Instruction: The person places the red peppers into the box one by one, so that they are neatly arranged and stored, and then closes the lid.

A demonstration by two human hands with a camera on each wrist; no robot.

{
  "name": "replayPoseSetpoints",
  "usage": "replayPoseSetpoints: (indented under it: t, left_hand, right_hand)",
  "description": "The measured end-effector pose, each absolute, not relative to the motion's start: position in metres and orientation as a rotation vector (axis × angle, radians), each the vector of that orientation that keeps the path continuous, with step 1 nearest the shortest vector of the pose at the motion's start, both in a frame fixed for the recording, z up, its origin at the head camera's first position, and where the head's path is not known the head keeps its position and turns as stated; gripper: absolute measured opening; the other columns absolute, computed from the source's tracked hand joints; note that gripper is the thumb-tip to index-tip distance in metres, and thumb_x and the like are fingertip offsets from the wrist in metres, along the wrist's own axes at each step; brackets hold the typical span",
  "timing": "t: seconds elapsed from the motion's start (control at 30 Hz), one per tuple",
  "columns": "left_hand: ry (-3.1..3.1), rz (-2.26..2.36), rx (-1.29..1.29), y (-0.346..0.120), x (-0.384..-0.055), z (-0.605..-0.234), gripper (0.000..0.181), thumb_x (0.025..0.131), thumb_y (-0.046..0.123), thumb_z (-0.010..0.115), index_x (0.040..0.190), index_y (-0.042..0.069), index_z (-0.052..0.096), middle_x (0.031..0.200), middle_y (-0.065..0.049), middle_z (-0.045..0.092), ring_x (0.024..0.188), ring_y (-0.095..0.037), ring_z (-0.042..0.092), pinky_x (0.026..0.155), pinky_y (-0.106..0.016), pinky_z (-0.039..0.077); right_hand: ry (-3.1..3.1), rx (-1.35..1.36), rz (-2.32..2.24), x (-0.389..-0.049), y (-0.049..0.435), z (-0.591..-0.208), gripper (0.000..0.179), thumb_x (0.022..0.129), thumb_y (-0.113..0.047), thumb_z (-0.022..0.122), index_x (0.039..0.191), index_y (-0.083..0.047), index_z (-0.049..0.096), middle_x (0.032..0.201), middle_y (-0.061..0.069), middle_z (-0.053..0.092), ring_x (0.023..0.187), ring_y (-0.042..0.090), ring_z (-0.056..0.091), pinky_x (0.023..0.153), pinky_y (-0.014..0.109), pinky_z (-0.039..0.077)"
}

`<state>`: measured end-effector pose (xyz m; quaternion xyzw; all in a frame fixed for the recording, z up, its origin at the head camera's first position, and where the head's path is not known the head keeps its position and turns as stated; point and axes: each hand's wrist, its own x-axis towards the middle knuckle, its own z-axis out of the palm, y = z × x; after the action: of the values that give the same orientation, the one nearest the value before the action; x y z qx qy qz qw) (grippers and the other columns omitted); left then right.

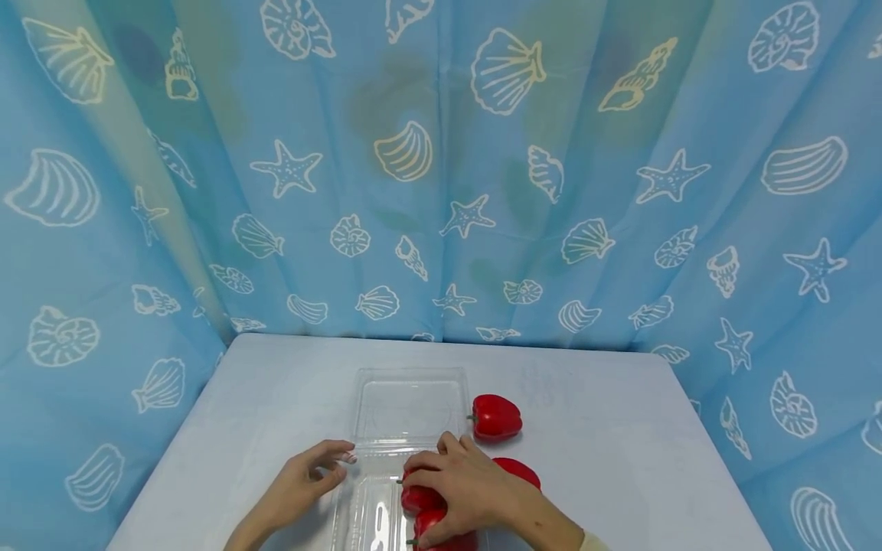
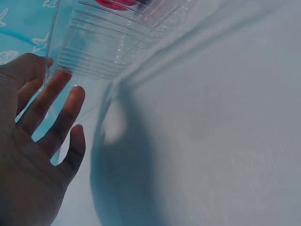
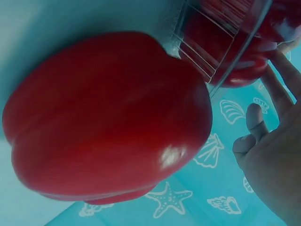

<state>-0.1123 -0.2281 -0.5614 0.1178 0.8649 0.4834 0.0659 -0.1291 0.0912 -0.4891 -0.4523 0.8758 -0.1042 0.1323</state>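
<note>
Inside the right side of the clear container [image 1: 375,505], the far pepper [image 1: 419,500] and the near pepper [image 1: 460,542] are seen, long axes crosswise, stems pointed toward its left wall. Both are reached from the container's right by the right hand [image 1: 475,486], the nearer one: its grip is curled round the far pepper, the thumb laid on the near pepper. At the container's left rim, the left hand [image 1: 299,480] is held loosely, nothing grasped; whether the rim is touched cannot be told.

A blue shell-print curtain [image 1: 441,191] hangs behind the white table [image 1: 606,413].
</note>
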Motion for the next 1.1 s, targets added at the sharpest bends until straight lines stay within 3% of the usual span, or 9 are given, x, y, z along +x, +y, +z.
replayPoseSetpoints:
  t: [0.43,1.1]
  left_hand:
    - [2.592,1.473,0.338,-0.2229,-0.1149,-0.5592,0.039,0.096,0.027,0.070,0.132,0.013,0.062,0.113,-0.003,0.072,0.091,-0.007,0.066,0.073,-0.027,0.053]
    - [2.592,1.479,0.337,-0.2235,-0.1154,-0.5645,0.039,0.096,0.025,0.070,0.133,0.015,0.061,0.114,-0.003,0.071,0.090,-0.007,0.066,0.072,-0.027,0.053]
  right_hand:
    - [2.538,-1.302,-0.333,-0.1267,0.0974,-0.4886,0.076,0.072,-0.060,0.081,0.140,-0.042,0.053,0.146,-0.018,0.046,0.118,0.007,0.039,0.088,0.031,0.045]
    - [2.514,-1.263,-0.411,-0.1246,0.0984,-0.4924,0.080,0.074,-0.059,0.080,0.145,-0.048,0.046,0.152,-0.019,0.040,0.123,0.006,0.038,0.090,0.028,0.048]
